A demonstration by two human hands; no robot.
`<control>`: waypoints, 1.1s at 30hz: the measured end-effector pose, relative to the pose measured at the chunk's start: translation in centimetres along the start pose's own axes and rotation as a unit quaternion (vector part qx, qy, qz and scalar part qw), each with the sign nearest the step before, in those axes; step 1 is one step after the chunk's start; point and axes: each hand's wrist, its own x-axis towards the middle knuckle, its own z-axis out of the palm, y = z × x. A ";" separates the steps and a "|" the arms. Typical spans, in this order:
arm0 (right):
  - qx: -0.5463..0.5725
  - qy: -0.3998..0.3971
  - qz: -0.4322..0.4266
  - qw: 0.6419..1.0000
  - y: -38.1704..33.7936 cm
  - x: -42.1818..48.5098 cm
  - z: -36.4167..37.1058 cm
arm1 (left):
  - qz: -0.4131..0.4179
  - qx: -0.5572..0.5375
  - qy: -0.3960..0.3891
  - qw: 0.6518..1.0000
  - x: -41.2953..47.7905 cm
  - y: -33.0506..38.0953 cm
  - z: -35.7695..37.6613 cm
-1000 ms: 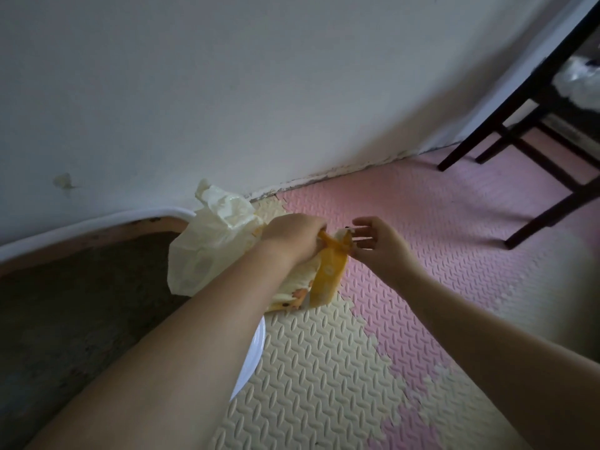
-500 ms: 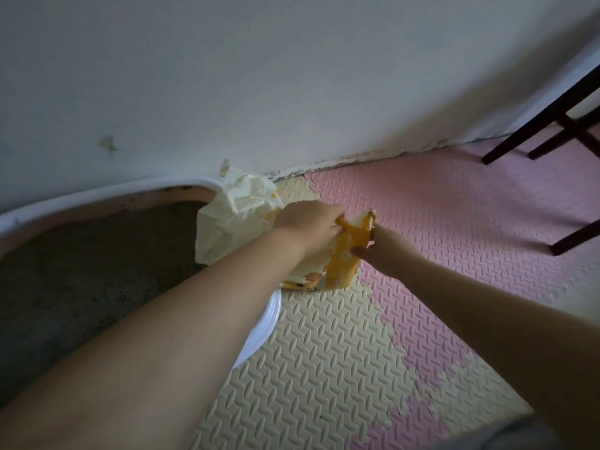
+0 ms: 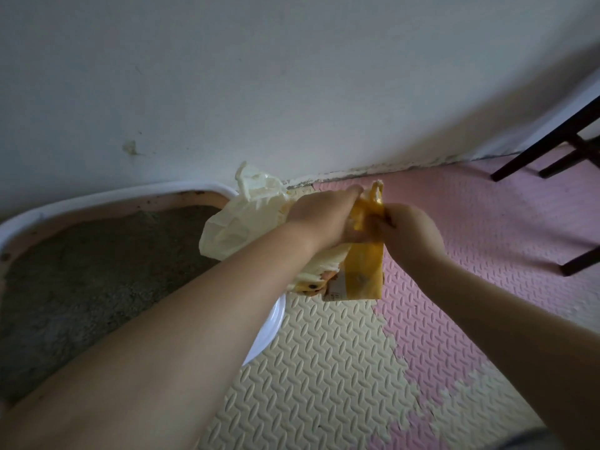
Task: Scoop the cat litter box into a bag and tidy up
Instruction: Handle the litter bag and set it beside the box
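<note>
Between left hand [image 3: 324, 219] and right hand [image 3: 414, 237], fingers [image 3: 380, 223] pinch the bag [image 3: 362, 271].

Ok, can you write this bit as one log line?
left hand: grips bag top | right hand: grips bag top | bag: beside litter box | step: likely closing bag

Left arm [image 3: 194, 319]: bare, stretched from the lower left up toward centre.
Left hand [image 3: 321, 219]: back facing up, fingers curled round the top of the bag [image 3: 363, 271].
Right arm [image 3: 503, 319]: bare, coming in from the lower right.
Right hand [image 3: 412, 232]: fingers curled, pinching the same bag top, touching the left hand.
</note>
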 end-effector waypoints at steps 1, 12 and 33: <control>-0.009 0.013 -0.013 1.000 -0.4 -0.1 -0.6 | -0.007 -0.021 0.012 1.000 0.0 0.2 -0.3; 0.058 0.058 -0.002 0.997 -2.4 -2.1 -4.4 | 0.008 -0.106 -0.001 0.994 0.4 2.2 -3.5; 0.066 -0.168 -0.076 0.981 4.9 0.3 -0.3 | -0.015 -0.159 0.123 0.979 -0.3 0.9 -4.7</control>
